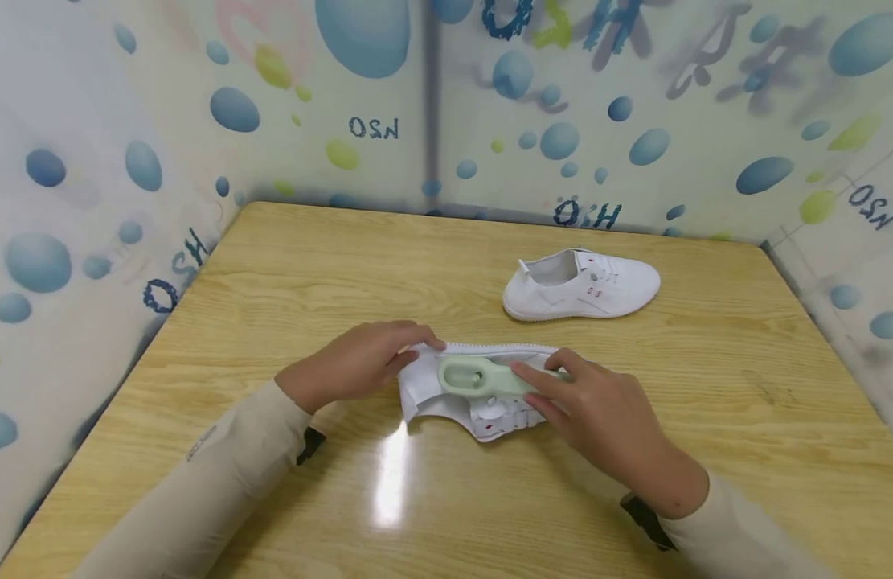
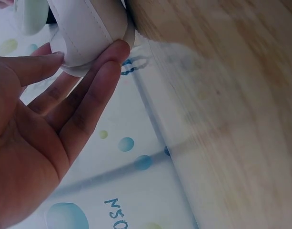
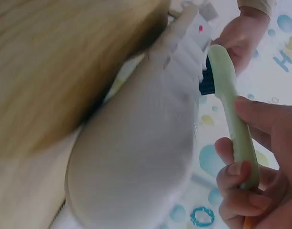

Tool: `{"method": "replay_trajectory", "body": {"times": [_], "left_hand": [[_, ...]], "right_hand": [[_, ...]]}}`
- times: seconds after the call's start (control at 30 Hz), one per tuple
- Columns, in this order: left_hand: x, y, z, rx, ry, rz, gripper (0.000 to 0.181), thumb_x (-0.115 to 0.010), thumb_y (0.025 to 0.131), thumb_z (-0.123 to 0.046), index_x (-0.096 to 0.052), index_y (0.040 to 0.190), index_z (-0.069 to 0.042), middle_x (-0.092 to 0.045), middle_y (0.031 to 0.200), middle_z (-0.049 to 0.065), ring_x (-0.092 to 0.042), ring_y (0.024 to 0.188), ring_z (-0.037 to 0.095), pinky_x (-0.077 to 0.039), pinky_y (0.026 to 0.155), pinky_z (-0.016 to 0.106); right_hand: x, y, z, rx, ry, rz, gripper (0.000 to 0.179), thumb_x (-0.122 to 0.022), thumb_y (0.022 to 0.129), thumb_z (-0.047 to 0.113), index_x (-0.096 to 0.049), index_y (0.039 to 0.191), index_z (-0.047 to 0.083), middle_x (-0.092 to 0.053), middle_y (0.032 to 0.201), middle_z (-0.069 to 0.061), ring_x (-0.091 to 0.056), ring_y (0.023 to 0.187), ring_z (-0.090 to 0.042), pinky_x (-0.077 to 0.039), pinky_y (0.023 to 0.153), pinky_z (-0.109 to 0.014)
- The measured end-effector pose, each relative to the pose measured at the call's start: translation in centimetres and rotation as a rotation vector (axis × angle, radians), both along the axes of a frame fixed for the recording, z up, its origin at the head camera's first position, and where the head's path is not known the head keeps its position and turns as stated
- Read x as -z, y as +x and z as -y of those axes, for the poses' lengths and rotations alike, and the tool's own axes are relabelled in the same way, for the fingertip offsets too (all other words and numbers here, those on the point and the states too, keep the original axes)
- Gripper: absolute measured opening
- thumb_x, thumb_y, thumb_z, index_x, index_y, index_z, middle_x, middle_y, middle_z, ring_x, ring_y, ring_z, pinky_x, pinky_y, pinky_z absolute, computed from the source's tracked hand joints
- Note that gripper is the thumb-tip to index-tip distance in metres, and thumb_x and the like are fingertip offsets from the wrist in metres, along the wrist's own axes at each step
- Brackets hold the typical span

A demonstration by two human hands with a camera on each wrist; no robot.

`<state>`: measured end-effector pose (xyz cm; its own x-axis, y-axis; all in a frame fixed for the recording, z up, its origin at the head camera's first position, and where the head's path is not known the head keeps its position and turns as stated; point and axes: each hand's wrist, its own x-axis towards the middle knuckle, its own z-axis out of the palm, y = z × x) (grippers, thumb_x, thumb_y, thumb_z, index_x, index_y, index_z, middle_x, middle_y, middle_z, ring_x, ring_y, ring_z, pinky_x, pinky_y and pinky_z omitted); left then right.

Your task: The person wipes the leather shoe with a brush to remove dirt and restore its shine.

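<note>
A white lace-up shoe [image 1: 423,382] lies tipped on its side at the middle of the table. My left hand [image 1: 362,362] grips its heel end; in the left wrist view the thumb and fingers pinch the white heel [image 2: 86,33]. My right hand [image 1: 612,414] holds a pale green brush [image 1: 497,378] by its handle, fingers curled round it. Dark bristles [image 3: 207,81] under the brush head face the shoe's side near the laces, seen in the right wrist view. Whether every bristle touches the shoe is hidden.
A second white shoe [image 1: 623,281] stands upright farther back, right of centre, toe to the right. The wooden table [image 1: 330,265] meets patterned walls [image 1: 287,145] at its back and sides. A bright reflection lies on the tabletop in front of the tipped shoe.
</note>
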<state>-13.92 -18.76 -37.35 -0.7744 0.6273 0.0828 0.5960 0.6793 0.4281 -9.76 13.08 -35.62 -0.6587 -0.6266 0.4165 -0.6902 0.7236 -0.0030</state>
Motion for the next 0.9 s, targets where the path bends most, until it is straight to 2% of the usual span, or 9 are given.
{"method": "replay_trajectory", "body": {"times": [0.2, 0.3, 0.37, 0.4, 0.43, 0.5, 0.6, 0.9], "left_hand": [[0.2, 0.0, 0.2, -0.006, 0.005, -0.009, 0.03, -0.059, 0.099, -0.006, -0.064, 0.124, -0.022, -0.068, 0.126, -0.002, -0.065, 0.114, 0.018, -0.054, 0.091, 0.039], [0.2, 0.0, 0.2, -0.004, 0.008, -0.011, 0.03, -0.059, 0.099, -0.006, -0.064, 0.124, -0.023, -0.068, 0.126, -0.003, -0.065, 0.113, 0.017, -0.054, 0.09, 0.038], [0.2, -0.1, 0.1, 0.002, 0.01, -0.01, 0.03, -0.059, 0.1, -0.007, -0.064, 0.124, -0.024, -0.067, 0.126, -0.004, -0.065, 0.113, 0.017, -0.053, 0.09, 0.037], [0.2, -0.2, 0.0, 0.003, 0.008, -0.006, 0.03, -0.059, 0.1, -0.007, -0.064, 0.124, -0.024, -0.067, 0.126, -0.004, -0.065, 0.113, 0.016, -0.053, 0.09, 0.037], [0.2, -0.1, 0.1, 0.007, 0.008, -0.01, 0.03, -0.059, 0.1, -0.006, -0.064, 0.124, -0.023, -0.067, 0.126, -0.004, -0.065, 0.113, 0.016, -0.053, 0.09, 0.037], [0.2, -0.1, 0.1, 0.006, 0.005, -0.012, 0.03, -0.059, 0.1, -0.007, -0.064, 0.124, -0.023, -0.067, 0.126, -0.004, -0.065, 0.113, 0.016, -0.053, 0.091, 0.038], [0.2, -0.1, 0.1, 0.005, 0.003, -0.013, 0.03, -0.059, 0.1, -0.006, -0.064, 0.124, -0.023, -0.067, 0.126, -0.004, -0.065, 0.114, 0.017, -0.053, 0.091, 0.038], [0.1, 0.0, 0.1, 0.009, 0.007, -0.004, 0.03, -0.06, 0.099, -0.005, -0.064, 0.123, -0.024, -0.067, 0.126, -0.004, -0.064, 0.116, 0.018, -0.053, 0.093, 0.039]], "right_hand": [[-1.0, 0.4, -2.4, 0.046, 0.008, -0.011, 0.048, -0.087, 0.076, 0.025, -0.073, 0.122, 0.03, -0.063, 0.093, 0.0, -0.034, 0.05, -0.002, -0.025, 0.044, -0.018], [-1.3, 0.6, -3.5, 0.059, -0.011, -0.014, 0.033, -0.07, 0.093, 0.043, -0.073, 0.122, 0.029, -0.064, 0.094, 0.0, -0.028, 0.049, 0.001, -0.022, 0.044, -0.018], [-1.3, 0.6, -3.9, 0.056, -0.019, -0.015, 0.038, -0.052, 0.099, 0.052, -0.072, 0.123, 0.029, -0.064, 0.094, 0.0, -0.027, 0.049, 0.002, -0.022, 0.044, -0.018], [-1.2, 0.6, -3.9, 0.049, -0.023, -0.012, 0.039, -0.051, 0.1, 0.051, -0.072, 0.123, 0.029, -0.064, 0.094, 0.0, -0.028, 0.049, 0.001, -0.023, 0.044, -0.018], [-1.1, 0.5, -3.8, 0.041, -0.026, -0.008, 0.038, -0.052, 0.1, 0.051, -0.072, 0.123, 0.029, -0.063, 0.094, 0.0, -0.029, 0.05, 0.001, -0.024, 0.044, -0.018], [-0.8, 0.4, -3.4, 0.028, -0.026, 0.002, 0.033, -0.07, 0.093, 0.041, -0.072, 0.124, 0.029, -0.063, 0.094, 0.0, -0.032, 0.05, 0.0, -0.026, 0.044, -0.018], [-0.2, 0.1, -2.4, 0.012, -0.03, 0.005, 0.05, -0.087, 0.076, 0.022, -0.073, 0.123, 0.029, -0.063, 0.094, -0.001, -0.037, 0.051, -0.003, -0.029, 0.045, -0.018], [1.1, -0.2, 1.2, -0.05, -0.038, 0.014, 0.044, -0.085, 0.08, 0.026, -0.073, 0.122, 0.029, -0.063, 0.095, 0.0, -0.053, 0.063, -0.009, -0.04, 0.05, -0.022]]}}
